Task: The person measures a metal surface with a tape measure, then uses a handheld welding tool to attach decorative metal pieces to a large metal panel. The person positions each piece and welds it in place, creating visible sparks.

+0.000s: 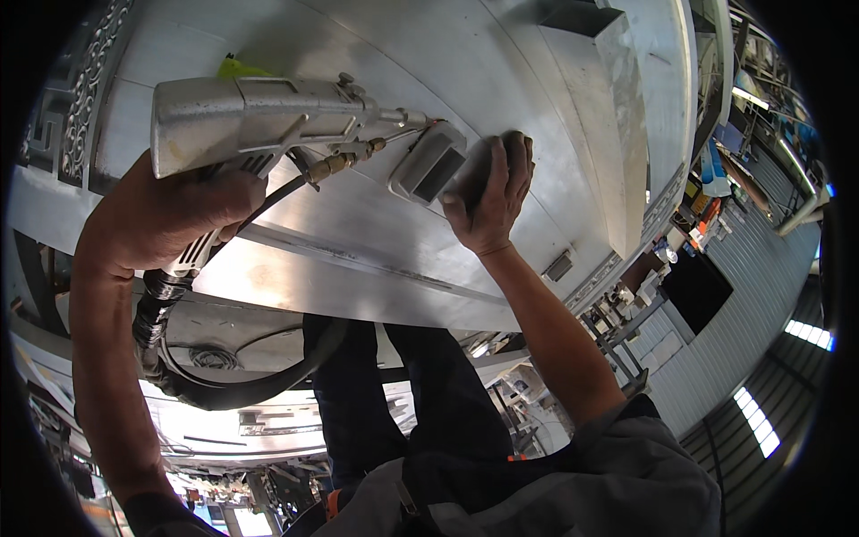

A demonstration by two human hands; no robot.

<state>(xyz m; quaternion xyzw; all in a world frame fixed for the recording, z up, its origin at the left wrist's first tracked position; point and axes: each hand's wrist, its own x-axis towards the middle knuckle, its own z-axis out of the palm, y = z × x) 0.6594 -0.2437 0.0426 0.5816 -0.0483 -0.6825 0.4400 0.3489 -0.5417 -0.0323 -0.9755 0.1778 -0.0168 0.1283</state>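
My left hand [210, 201] is closed around the handle of a grey-and-white welding gun [268, 112], probably a handheld laser type with a wire-feed tube. Its nozzle points right and its tip meets the upper edge of a small rectangular metal piece [403, 179] with a dark opening. This piece sits on a broad shiny metal panel [340, 45]. Just right of the piece, my right hand [494, 201] lies on the panel with fingers stretched out and thumb apart. A dark patch beside its thumb may be shadow or reflection.
A black-wrapped hose [228, 389] loops below the gun. A long metal box section [599, 134] stands up from the panel at right. A smaller rectangular piece [557, 266] lies nearer its edge. Ornamental strips [89, 98] border the panel. A yellow-green item [240, 67] lies behind the gun.
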